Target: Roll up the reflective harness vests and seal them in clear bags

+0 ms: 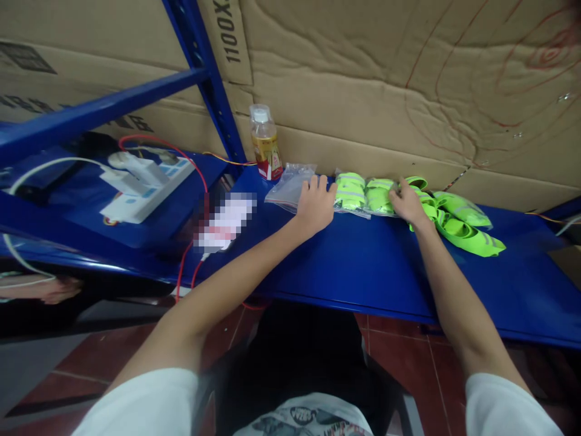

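My left hand (316, 204) lies with its fingers stretched out over the clear empty plastic bags (287, 186), its fingertips beside a bagged roll of neon-yellow reflective strap (350, 191). A second bagged strap roll (380, 195) sits right of that one. At its right edge my right hand (407, 203) is closed, thumb and fingers together; what they pinch is too small to tell. Loose neon-yellow straps with grey stripes (467, 236) lie in a heap just right of this hand, partly hidden by it. Behind them rests another bagged strap (467, 209).
On the blue shelf (345, 266) stand a bottle (267, 148) with a yellow-red label and, farther left, a phone (227, 221) on a red cable. A white power strip (147, 191) with plugs is at the left. Cardboard (345, 109) backs the shelf. Another person's hand (57, 289) shows lower left.
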Demonstrator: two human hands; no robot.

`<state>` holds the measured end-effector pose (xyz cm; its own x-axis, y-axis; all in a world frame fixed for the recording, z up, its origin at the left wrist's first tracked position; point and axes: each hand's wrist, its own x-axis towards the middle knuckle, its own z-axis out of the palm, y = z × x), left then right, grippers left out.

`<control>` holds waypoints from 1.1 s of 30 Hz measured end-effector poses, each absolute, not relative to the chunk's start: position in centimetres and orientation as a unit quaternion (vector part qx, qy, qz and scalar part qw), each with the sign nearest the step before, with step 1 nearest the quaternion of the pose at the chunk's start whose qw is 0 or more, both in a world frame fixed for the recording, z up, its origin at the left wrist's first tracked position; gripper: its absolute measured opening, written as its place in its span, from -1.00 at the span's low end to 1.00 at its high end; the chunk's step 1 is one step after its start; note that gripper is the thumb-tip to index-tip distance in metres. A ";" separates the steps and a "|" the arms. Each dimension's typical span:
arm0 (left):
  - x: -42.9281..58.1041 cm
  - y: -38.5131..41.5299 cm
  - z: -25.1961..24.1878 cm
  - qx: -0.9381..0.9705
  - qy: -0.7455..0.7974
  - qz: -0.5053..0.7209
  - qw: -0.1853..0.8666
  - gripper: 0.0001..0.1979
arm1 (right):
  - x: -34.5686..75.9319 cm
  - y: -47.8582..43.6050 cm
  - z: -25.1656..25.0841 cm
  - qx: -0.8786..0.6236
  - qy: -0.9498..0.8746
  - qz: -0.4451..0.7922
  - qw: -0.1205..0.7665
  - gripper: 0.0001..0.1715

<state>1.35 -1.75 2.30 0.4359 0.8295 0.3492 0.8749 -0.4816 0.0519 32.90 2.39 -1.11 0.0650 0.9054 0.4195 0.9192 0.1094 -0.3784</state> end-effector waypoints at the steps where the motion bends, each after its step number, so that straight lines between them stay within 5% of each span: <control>1: 1.5 -1.4 2.4 -0.827 -0.534 -0.166 0.060 -0.52 | 32.6 1.9 -1.0 -0.675 -0.676 -0.019 0.295 -0.28; 8: -1.1 0.1 1.3 -0.772 -0.626 -0.107 -0.010 -0.36 | 31.1 -2.6 1.1 -0.634 -0.702 -0.144 0.290 -0.47; 12: -1.8 0.8 1.5 -0.794 -0.599 -0.103 -0.035 -0.47 | 32.7 -3.0 2.3 -0.709 -0.629 -0.169 0.270 -0.47; 18: -2.3 2.7 1.3 -0.779 -0.582 -0.232 -0.022 -0.71 | 35.3 -4.2 1.4 -0.787 -0.581 -0.107 0.178 -0.34; 24: -3.7 4.2 1.2 -0.774 -0.476 -0.417 -0.024 -0.62 | 35.3 -4.5 0.5 -0.764 -0.623 -0.088 0.145 -0.11; 30: -4.3 3.0 2.9 -0.765 -0.315 -0.561 -0.025 -0.60 | 33.1 -5.3 2.1 -0.704 -0.620 -0.164 0.306 -0.34; 33: -2.4 1.1 3.1 -0.712 -0.302 -0.630 -0.067 -0.55 | 29.2 -6.4 2.8 -0.620 -0.669 -0.067 0.405 -0.47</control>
